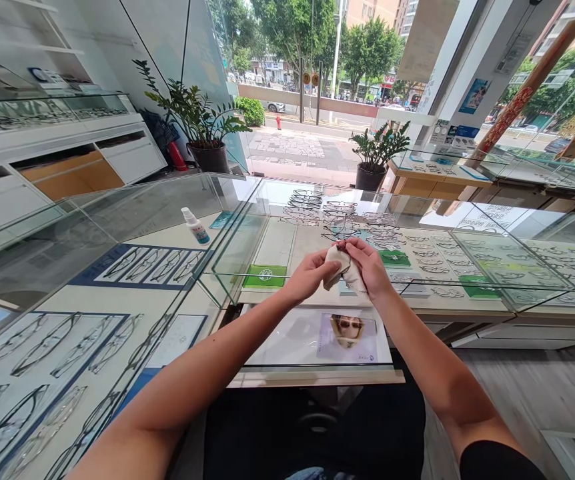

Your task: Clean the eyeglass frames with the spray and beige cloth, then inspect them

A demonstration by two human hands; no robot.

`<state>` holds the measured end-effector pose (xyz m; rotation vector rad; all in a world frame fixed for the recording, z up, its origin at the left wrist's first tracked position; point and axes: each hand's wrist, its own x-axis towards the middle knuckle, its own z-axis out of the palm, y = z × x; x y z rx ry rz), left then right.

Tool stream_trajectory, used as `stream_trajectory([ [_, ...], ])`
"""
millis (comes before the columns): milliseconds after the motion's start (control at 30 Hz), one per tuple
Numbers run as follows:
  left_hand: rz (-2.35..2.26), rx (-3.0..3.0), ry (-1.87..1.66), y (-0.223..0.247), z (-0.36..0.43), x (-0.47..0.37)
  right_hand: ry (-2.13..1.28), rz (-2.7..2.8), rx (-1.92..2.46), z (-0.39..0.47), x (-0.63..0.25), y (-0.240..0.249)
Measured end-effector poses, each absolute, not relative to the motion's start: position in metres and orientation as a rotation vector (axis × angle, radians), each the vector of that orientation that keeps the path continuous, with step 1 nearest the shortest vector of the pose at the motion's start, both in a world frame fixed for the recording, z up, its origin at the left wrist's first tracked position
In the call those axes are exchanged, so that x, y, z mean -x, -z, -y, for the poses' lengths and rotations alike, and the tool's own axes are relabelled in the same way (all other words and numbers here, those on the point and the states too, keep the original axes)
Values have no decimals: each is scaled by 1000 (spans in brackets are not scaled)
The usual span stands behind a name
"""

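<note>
1. Well left of the cloth, I count four pairs of glasses [143, 265] in one blue-edged tray [85, 273].
2. Nearer the cloth: one spray bottle [196, 228], label unreadable to me.
3. One left hand [313, 273], just left of the cloth, fingers closed, pinching it.
4. One pale cloth [336, 261], bunched above the glass worktop [270, 193]; I can't identify the mostly hidden dark item [342, 245] at its top.
5. Beyond the cloth, stacked frames [342, 212] overlap too much to count.
6. One right hand [371, 265], just right of the cloth, fingers closed on it.
</note>
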<state>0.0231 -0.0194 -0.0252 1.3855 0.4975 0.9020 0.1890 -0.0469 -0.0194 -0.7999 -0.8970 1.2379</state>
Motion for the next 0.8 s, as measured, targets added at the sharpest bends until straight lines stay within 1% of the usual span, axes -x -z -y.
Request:
stream_trajectory([
  [133, -519, -1395, -873, 25, 20, -23, -1217, 895, 781, 49, -188, 18],
  [433, -493, -1386, -868, 26, 18, -22, -1287, 894, 755, 49, -188, 18],
  [800, -517, -1377, -947, 31, 16, -27, -1151, 1045, 826, 48, -190, 21],
])
